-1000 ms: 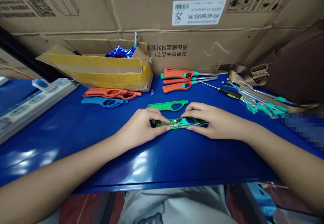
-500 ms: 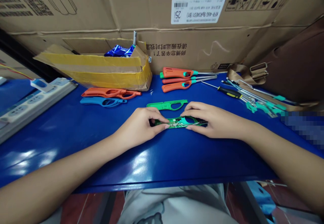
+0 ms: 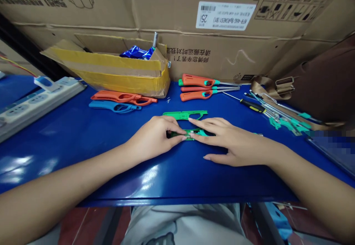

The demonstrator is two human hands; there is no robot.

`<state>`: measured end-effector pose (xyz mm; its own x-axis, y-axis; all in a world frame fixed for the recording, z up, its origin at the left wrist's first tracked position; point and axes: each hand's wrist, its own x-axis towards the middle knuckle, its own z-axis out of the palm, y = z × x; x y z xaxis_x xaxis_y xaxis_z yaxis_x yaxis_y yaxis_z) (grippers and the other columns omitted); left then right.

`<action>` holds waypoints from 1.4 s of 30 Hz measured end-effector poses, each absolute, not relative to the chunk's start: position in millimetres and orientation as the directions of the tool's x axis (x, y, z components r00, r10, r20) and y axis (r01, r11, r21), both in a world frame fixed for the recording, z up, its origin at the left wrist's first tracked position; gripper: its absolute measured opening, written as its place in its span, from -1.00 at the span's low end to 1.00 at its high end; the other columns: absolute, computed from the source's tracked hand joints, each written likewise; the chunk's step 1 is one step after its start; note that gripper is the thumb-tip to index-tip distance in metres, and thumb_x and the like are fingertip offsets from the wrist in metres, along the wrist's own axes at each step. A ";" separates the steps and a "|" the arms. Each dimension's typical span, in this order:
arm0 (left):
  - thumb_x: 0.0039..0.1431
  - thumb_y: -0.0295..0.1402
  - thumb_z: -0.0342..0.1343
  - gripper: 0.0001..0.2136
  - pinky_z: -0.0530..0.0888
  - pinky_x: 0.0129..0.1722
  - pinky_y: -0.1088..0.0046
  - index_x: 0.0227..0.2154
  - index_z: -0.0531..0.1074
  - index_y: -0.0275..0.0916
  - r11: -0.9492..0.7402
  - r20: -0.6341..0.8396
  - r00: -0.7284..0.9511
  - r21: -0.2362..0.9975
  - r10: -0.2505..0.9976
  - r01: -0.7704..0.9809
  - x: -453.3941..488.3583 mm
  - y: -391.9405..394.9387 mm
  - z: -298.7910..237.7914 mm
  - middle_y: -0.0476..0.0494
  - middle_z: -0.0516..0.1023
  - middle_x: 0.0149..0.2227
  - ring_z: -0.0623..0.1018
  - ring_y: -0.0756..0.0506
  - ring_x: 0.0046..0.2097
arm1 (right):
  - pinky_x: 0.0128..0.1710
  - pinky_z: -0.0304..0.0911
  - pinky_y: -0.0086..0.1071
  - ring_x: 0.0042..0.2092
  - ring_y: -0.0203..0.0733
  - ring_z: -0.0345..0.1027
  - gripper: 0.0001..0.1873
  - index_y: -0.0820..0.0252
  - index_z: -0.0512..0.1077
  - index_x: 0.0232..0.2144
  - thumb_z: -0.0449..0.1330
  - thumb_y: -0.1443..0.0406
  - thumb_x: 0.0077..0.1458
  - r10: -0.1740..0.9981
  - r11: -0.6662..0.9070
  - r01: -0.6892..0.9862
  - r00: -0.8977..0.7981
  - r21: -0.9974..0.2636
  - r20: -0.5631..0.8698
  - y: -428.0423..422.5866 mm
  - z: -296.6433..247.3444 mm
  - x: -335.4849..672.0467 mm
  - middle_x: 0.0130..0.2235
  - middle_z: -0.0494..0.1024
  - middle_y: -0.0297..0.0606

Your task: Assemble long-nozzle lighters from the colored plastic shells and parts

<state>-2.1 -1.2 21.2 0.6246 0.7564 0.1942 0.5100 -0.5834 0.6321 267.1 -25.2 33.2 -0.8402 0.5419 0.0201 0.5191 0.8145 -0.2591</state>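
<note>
An open green lighter half-shell (image 3: 191,132) with its inner parts showing lies on the blue table (image 3: 83,141). My left hand (image 3: 152,136) pinches its left end with curled fingers. My right hand (image 3: 230,141) lies over the right part of the shell, fingers stretched out flat and pressing on it, thumb spread toward me. The matching empty green shell (image 3: 185,115) lies just behind, untouched.
An orange shell (image 3: 122,98) and a blue shell (image 3: 113,106) lie at the left by a taped cardboard box (image 3: 116,73). Assembled orange lighters (image 3: 199,87), a screwdriver (image 3: 253,105) and teal-tipped metal parts (image 3: 285,121) sit at the back right. A power strip (image 3: 33,102) is far left.
My right hand has opened from a curled grip to flat fingers and slid left over the shell. The view has shifted slightly. My left hand has stayed put.
</note>
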 end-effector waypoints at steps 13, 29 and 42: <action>0.27 -0.35 0.20 -0.86 0.48 -0.05 0.25 -0.21 0.66 -0.17 -0.733 0.272 0.704 0.450 0.656 0.510 -6.5 -0.1 23.0 -0.15 0.60 -0.19 0.54 -0.16 -0.13 | 0.24 0.20 0.03 0.20 -0.01 0.30 -0.50 -0.02 0.38 0.25 0.18 0.25 0.28 0.636 0.739 0.517 -0.747 -0.432 0.195 -8.0 25.1 279.7 0.16 0.47 -0.10; 0.34 -0.33 0.08 -0.80 0.49 -0.05 0.24 -0.17 0.61 -0.20 -0.818 0.292 0.772 0.321 0.564 0.477 -6.5 1.1 26.8 -0.14 0.65 -0.15 0.56 -0.15 -0.15 | 0.14 0.27 -0.08 0.05 -0.08 0.41 -0.71 0.08 0.52 0.02 0.21 0.30 0.26 0.651 0.721 0.503 -0.726 -0.476 0.220 -4.8 22.6 277.5 -0.01 0.56 -0.14; 0.34 -0.47 -0.01 -0.65 0.54 0.02 0.12 0.09 0.53 -0.18 -0.918 0.321 0.860 0.126 0.397 0.377 5.3 -5.9 13.8 -0.22 0.58 0.10 0.56 -0.25 0.04 | 0.07 0.34 -0.22 -0.02 -0.16 0.45 -0.75 0.19 0.52 -0.03 0.19 0.35 0.26 0.635 0.709 0.442 -0.739 -0.550 0.225 -4.3 26.0 276.1 -0.07 0.57 -0.15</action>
<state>5.3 -5.9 13.8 0.8596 0.3972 0.3213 0.3769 -0.9176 0.1260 276.1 -4.3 26.0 -0.7389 0.6352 0.2247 0.4422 0.7088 -0.5496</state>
